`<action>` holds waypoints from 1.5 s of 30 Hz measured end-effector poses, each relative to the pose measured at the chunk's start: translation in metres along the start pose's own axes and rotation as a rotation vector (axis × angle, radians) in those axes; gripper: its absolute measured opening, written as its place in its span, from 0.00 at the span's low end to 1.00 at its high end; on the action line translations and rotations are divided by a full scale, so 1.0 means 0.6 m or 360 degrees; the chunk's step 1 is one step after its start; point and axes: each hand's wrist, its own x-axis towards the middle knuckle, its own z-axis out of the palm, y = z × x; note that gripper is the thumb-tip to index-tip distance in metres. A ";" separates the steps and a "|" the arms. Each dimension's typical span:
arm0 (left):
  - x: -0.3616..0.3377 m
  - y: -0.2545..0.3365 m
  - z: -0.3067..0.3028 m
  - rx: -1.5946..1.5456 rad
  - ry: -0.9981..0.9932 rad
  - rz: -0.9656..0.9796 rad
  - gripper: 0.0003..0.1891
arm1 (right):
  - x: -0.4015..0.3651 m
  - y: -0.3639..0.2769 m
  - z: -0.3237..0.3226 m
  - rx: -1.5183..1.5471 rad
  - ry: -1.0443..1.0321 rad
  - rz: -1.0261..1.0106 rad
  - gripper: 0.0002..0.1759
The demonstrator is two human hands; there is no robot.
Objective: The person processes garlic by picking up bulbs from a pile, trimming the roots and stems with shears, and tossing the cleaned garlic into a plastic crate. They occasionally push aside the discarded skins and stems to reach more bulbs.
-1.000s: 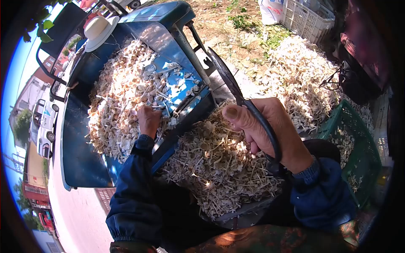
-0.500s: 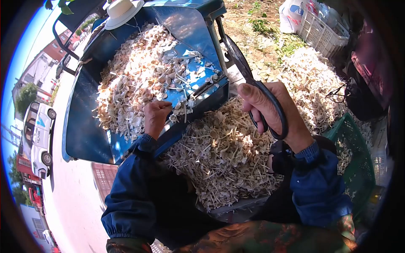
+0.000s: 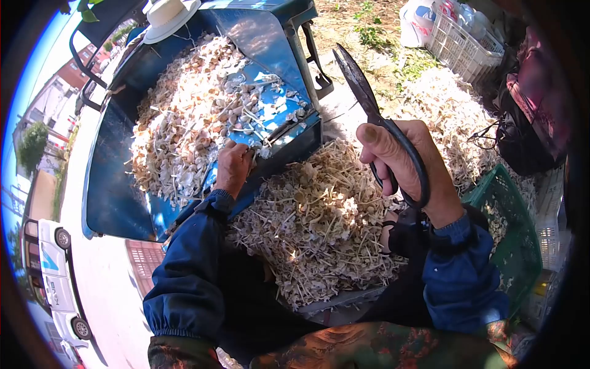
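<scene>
My right hand [image 3: 409,161] is closed around the handle loops of large dark scissors [image 3: 364,89], blades pointing up and away. Beside the front lip of a blue cart bed [image 3: 117,212], my left hand [image 3: 233,166] has its fingers curled together; what they hold, if anything, is hidden. Garlic cloves and bulbs [image 3: 236,101] lie loose in the bed near that hand, mixed with papery skins. Below both hands spreads a heap of dry garlic skins and cut stalks [image 3: 326,227], in front of my knees.
A white hat [image 3: 169,18] rests on the cart's far rim. To the right are a green plastic crate [image 3: 516,234], a dark bag [image 3: 522,132], more skins [image 3: 439,117] and a white crate [image 3: 464,46] with plastic bags. A white vehicle [image 3: 58,277] stands on the road at left.
The left hand has shifted slightly, staying by the bed's lip with fingers curled. The scissors remain in the right hand, their blades a bit more upright. The white vehicle appears lower in view.
</scene>
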 end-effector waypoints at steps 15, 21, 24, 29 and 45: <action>-0.027 -0.017 -0.076 -0.0927 0.0109 -0.1323 0.14 | 0.016 0.024 0.017 -0.1006 -0.0018 -0.0157 0.36; -0.055 -0.034 -0.033 -0.0403 0.0039 -0.0968 0.13 | 0.066 0.058 0.151 -0.1728 -0.0194 -0.0382 0.37; -0.080 -0.124 0.015 -0.0353 -0.0050 -0.0218 0.13 | 0.106 0.045 0.192 -0.1768 -0.0369 -0.0318 0.21; -0.034 -0.010 -0.058 -0.1584 -0.0129 -0.1813 0.13 | 0.164 0.065 0.246 -0.2163 -0.0506 -0.0285 0.12; -0.016 -0.016 -0.065 -0.1837 -0.0264 -0.2072 0.07 | 0.213 0.079 0.272 -0.2420 -0.0620 -0.0265 0.11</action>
